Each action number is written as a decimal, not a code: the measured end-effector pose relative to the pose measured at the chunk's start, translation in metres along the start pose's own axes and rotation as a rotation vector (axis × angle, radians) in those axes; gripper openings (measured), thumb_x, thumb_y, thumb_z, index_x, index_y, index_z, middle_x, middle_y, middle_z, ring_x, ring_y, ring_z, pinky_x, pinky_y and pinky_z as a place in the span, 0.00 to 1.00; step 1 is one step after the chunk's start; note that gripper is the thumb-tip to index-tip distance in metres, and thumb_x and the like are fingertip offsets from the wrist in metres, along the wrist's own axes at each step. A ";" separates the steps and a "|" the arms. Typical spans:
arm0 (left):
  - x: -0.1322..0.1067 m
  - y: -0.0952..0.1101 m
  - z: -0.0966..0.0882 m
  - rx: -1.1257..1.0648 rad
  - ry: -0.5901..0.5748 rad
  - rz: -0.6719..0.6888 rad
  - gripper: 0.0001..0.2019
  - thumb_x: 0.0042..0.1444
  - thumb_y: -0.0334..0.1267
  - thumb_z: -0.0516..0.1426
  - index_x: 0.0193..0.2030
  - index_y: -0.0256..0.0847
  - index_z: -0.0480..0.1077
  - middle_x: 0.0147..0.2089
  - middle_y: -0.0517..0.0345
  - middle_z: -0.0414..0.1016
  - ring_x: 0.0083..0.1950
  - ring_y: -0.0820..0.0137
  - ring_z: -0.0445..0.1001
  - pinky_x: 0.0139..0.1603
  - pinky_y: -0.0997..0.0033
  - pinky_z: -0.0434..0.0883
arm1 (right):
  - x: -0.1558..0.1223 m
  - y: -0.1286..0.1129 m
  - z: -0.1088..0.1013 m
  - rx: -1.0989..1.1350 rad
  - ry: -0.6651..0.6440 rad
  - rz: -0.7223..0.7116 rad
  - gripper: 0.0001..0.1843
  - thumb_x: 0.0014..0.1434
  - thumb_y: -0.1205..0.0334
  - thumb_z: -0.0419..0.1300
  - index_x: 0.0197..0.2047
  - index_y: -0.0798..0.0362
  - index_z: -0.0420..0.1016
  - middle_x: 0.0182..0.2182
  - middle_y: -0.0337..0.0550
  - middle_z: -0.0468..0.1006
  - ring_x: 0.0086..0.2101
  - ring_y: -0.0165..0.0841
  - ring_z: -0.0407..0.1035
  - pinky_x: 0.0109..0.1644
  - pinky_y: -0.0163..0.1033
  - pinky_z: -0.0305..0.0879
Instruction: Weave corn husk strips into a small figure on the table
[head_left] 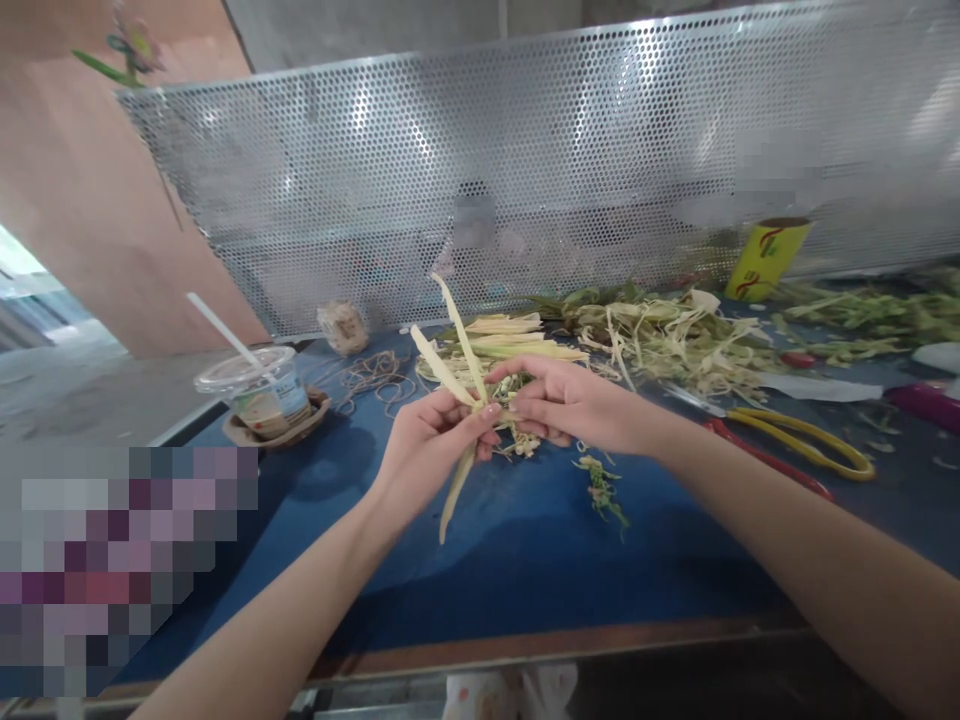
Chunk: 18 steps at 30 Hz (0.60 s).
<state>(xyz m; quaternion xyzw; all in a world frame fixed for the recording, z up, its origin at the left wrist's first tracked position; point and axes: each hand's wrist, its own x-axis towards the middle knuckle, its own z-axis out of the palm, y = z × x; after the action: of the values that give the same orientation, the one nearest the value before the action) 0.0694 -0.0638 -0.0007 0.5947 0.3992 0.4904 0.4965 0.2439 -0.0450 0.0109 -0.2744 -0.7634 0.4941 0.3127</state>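
Over the middle of the blue table, my left hand pinches long pale yellow-green leaf strips between thumb and fingers. Two strip ends stand up above the fingers, and one tail hangs below. My right hand meets it from the right, its fingertips closed on the strips close to the left thumb. Fingers partly hide where the strips cross. Just behind the hands lies a bundle of flat pale strips. A small green sprig rests on the table in front of my right wrist.
Leafy scraps are heaped at the back right, by a yellow tube. Scissors and a purple-handled knife lie right. At left are a lidded cup with a straw and tangled string. A perforated metal screen stands behind.
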 end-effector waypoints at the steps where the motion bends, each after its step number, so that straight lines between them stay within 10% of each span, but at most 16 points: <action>1: -0.001 0.000 0.000 -0.021 0.004 -0.005 0.07 0.44 0.37 0.61 0.28 0.36 0.71 0.17 0.64 0.69 0.17 0.80 0.65 0.19 0.81 0.64 | 0.000 -0.001 -0.001 0.008 -0.010 0.000 0.16 0.59 0.60 0.50 0.50 0.52 0.57 0.19 0.30 0.61 0.16 0.20 0.51 0.18 0.27 0.50; 8: -0.001 0.001 -0.005 -0.086 -0.018 -0.044 0.12 0.51 0.44 0.56 0.27 0.36 0.70 0.19 0.60 0.73 0.16 0.77 0.67 0.18 0.78 0.65 | 0.000 -0.001 0.000 0.059 -0.050 0.045 0.18 0.59 0.60 0.51 0.52 0.53 0.59 0.18 0.31 0.65 0.16 0.21 0.57 0.19 0.27 0.56; 14: -0.002 0.002 -0.004 0.017 0.029 0.056 0.17 0.53 0.44 0.54 0.47 0.38 0.68 0.19 0.61 0.72 0.14 0.79 0.63 0.15 0.80 0.62 | 0.001 0.004 0.006 0.190 -0.040 0.050 0.32 0.57 0.55 0.54 0.61 0.50 0.47 0.22 0.36 0.74 0.16 0.23 0.62 0.19 0.28 0.58; 18: -0.003 0.000 0.000 0.059 0.007 0.064 0.22 0.55 0.44 0.52 0.55 0.39 0.63 0.15 0.65 0.69 0.11 0.80 0.58 0.12 0.82 0.57 | 0.005 0.009 0.013 0.262 -0.121 0.051 0.25 0.56 0.56 0.55 0.55 0.54 0.58 0.21 0.36 0.74 0.16 0.23 0.63 0.20 0.29 0.61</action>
<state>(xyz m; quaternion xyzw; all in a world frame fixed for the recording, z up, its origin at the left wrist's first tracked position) 0.0683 -0.0668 -0.0014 0.6198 0.3958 0.4963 0.4613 0.2320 -0.0457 -0.0002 -0.2204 -0.7023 0.6132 0.2867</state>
